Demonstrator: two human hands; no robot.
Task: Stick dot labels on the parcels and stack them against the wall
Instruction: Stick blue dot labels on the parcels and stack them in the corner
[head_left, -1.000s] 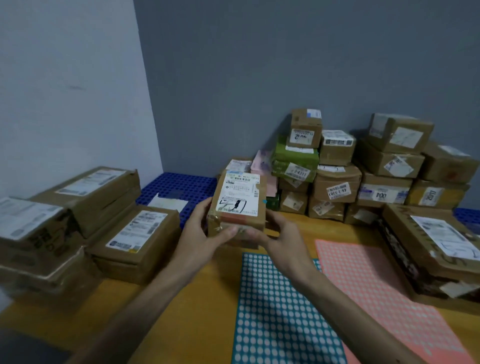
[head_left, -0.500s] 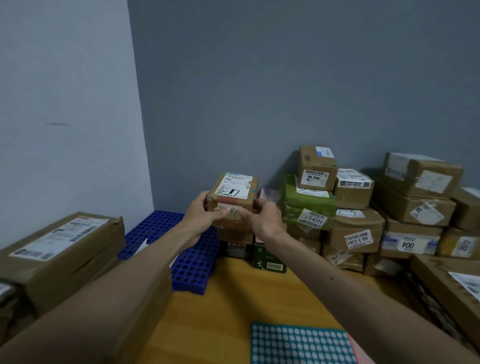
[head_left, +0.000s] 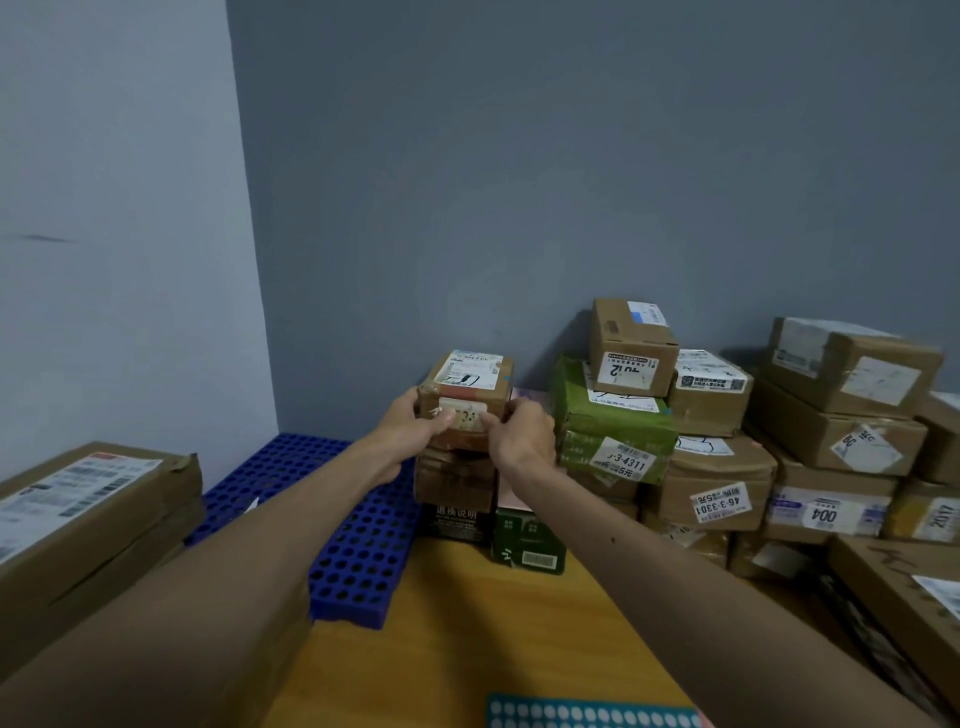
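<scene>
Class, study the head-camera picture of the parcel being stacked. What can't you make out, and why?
Head view: the front label of the held parcel is blurred, and thumbs of the left hand and right hand cover its ends.
Head view: whether it rests on the brown box below; the hands hide the joint.
Head view: the teal dot sheet is cut off by the bottom edge.

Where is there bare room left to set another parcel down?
Bare wood table between the blue grid mat and the teal dot sheet; the mat's open stretch by the left wall. Crowded: parcel stacks on the right, long parcels on the left.
</scene>
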